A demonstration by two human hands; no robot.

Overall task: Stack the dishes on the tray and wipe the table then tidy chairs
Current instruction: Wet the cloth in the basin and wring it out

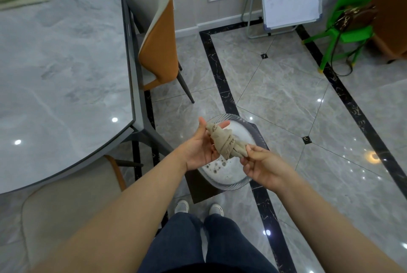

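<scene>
1. Hands are twisting the beige cloth point(223, 141): our left hand point(198, 149) and right hand point(262, 164) are each closing on 1 end.
2. We are holding it above the glass basin point(231, 175) on the floor, likely so drips fall in.
3. We are standing beside the table point(61, 70), which looks bare.

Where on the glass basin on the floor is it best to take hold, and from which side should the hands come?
Probably by the fluted rim of the glass basin, one hand on each opposite side, coming down from above. It sits low on the floor, is wide and shallow, and holds foamy water, so a level two-sided lift seems safest. Both hands are busy wringing the cloth above it now.
</scene>
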